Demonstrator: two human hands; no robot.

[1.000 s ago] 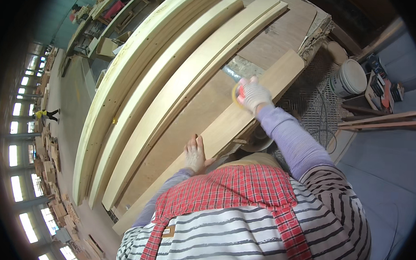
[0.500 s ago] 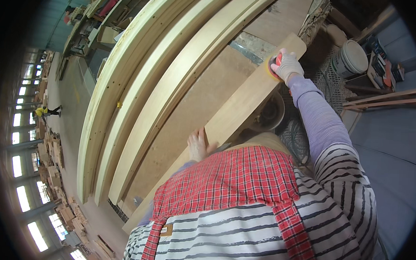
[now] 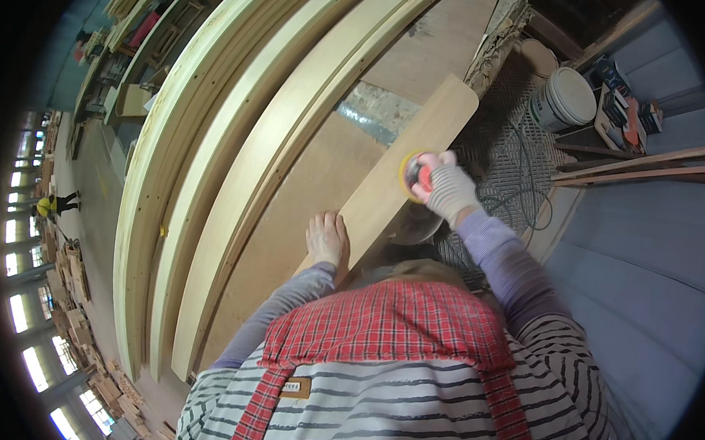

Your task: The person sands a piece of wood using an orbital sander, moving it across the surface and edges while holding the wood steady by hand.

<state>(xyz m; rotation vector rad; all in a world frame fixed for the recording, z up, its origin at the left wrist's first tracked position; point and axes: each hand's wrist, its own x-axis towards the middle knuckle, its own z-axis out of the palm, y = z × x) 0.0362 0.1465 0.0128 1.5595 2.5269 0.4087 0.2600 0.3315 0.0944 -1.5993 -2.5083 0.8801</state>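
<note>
A long pale wooden board (image 3: pixel 438 117) with a rounded far corner lies slantwise before me. My right hand (image 3: pixel 453 191), in a light knitted glove, is closed on a handheld sander (image 3: pixel 412 174) with a red body and a yellow round pad. The sander rests on the board's face, at its right half; its edges are slightly blurred. My left hand (image 3: pixel 327 238) is bare and lies on the board nearer my body, fingers stretched out towards the far end. Part of the board close to me is hidden behind my left arm and red checked apron.
Curved wooden beams (image 3: pixel 237 168) stand side by side on the left of a brown worktop (image 3: pixel 311 187). At the right are a white bucket (image 3: pixel 564 99), a box of tools (image 3: pixel 621 114), wood strips (image 3: pixel 630 165) and a cable (image 3: pixel 538 198). Far left, a person in yellow (image 3: pixel 50 205) is on the floor.
My right hand has drawn the sander along the board, towards me and leftward. My left hand now lies flatter, its fingers clear to see. The whole view has shifted slightly.
</note>
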